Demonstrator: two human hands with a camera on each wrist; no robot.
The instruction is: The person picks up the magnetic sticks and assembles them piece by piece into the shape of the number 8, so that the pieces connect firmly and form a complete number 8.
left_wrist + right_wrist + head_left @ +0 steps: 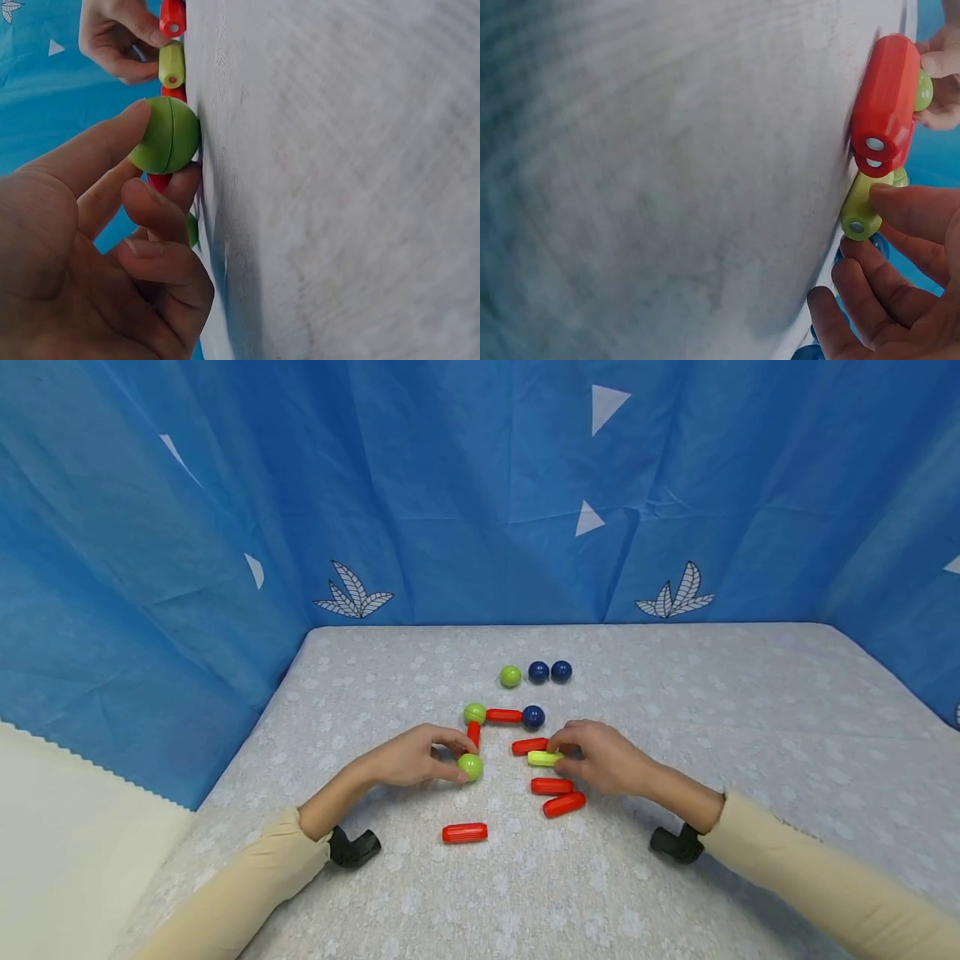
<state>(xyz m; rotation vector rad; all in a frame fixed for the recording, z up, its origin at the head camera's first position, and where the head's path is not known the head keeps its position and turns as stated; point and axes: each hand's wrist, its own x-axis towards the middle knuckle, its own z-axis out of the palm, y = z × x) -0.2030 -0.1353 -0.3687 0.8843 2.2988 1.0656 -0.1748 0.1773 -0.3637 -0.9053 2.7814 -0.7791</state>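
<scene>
My left hand (pixel 416 756) pinches a green ball (pixel 470 767) between thumb and fingers, low over the tabletop. From that ball a red rod (pixel 473 735) leads back to a second green ball (pixel 475 714). Another red rod (pixel 503 716) runs rightward from there to a dark blue ball (pixel 533 717), giving an L shape. To the right, my right hand (pixel 603 758) holds a yellow-green rod (pixel 543 759) by thumb and fingertips. In the right wrist view this rod (pixel 861 217) shows a round silvery spot on its end.
Beside the right hand lie loose red rods, one (pixel 529 746) behind the yellow-green rod and two (pixel 552 786) in front. Another red rod (pixel 465 833) lies nearer me. Farther back sit a green ball (pixel 510 676) and two blue balls (pixel 538 672). A blue curtain (pixel 465 485) hangs behind the table.
</scene>
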